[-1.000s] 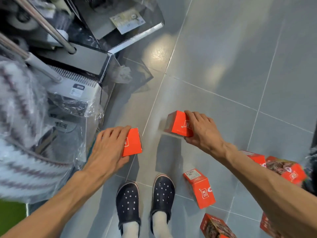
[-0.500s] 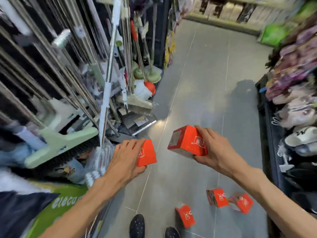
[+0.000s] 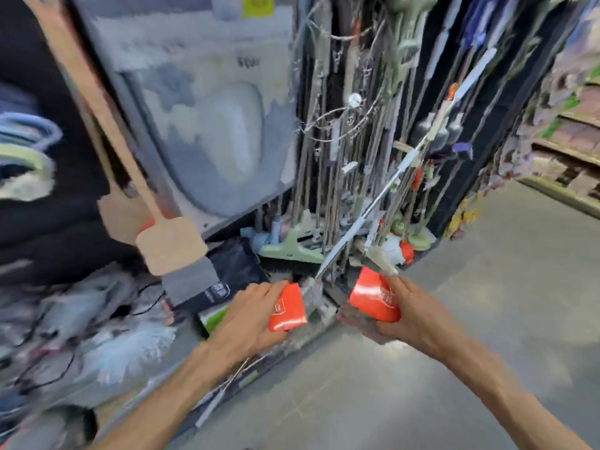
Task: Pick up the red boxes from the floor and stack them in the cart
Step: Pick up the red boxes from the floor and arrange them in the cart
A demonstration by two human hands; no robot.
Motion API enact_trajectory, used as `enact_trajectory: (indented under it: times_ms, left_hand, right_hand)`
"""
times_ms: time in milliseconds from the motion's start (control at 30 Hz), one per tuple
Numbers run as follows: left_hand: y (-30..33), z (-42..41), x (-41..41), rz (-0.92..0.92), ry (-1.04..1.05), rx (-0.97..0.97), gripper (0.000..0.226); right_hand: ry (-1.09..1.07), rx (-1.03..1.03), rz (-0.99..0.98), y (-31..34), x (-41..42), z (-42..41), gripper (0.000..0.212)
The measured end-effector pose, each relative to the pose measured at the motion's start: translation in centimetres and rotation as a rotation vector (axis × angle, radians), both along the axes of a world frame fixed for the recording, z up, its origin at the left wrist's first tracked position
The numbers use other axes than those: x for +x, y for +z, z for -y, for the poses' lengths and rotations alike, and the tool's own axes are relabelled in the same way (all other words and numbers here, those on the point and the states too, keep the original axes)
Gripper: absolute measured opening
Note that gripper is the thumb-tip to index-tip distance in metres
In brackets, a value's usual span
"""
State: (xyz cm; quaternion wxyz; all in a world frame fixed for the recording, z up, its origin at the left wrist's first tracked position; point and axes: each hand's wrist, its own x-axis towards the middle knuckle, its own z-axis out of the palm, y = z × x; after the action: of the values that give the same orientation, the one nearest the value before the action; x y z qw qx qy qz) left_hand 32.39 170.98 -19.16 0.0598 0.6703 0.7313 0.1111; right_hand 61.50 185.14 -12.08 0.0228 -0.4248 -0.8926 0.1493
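We see two bright red boxes with white logo marks: one in the left hand (image 3: 250,316), the left box (image 3: 287,308), lower centre of frame, and one in the right hand (image 3: 418,319), the right box (image 3: 373,302), just right of centre. Floor (image 3: 487,303) is plain grey with pale glare patches, right and bottom. Pale tan wooden paddle (image 3: 170,251) with grey label at left centre. Mint green broom head (image 3: 292,250) mid-frame. Large grey-white panel (image 3: 211,125) up top. Silver and white handles (image 3: 373,216) against black backing. Small orange-red bit (image 3: 406,251) beside pale green bases. Yellow tag (image 3: 256,4) top centre. Blurred; no finer patterns readable.
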Motion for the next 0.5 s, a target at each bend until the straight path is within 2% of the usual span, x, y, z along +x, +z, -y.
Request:
enact_trajectory:
  times_ms: [100,167,333,500]
  left_hand:
    - [1.4,10.0,-3.3,-0.019,0.186,0.010,0.097]
    - [2.8,17.1,-5.1,-0.020,0.306,-0.008,0.099]
    - [4.9,37.0,-8.3,-0.008,0.645,-0.007,0.104]
    - [5.1,57.6,-10.5,-0.064,0.918,0.023,0.097]
  right_hand:
    - [0.203,0.011,-0.059,1.9,-6.3,5.1,0.124]
    - [0.337,0.042,-0.072,2.7,-10.6,9.6,0.132]
    - [0.657,0.058,-0.031,3.7,-22.9,23.2,0.103]
    - [0.942,0.045,-0.042,4.3,-33.5,41.1,0.103]
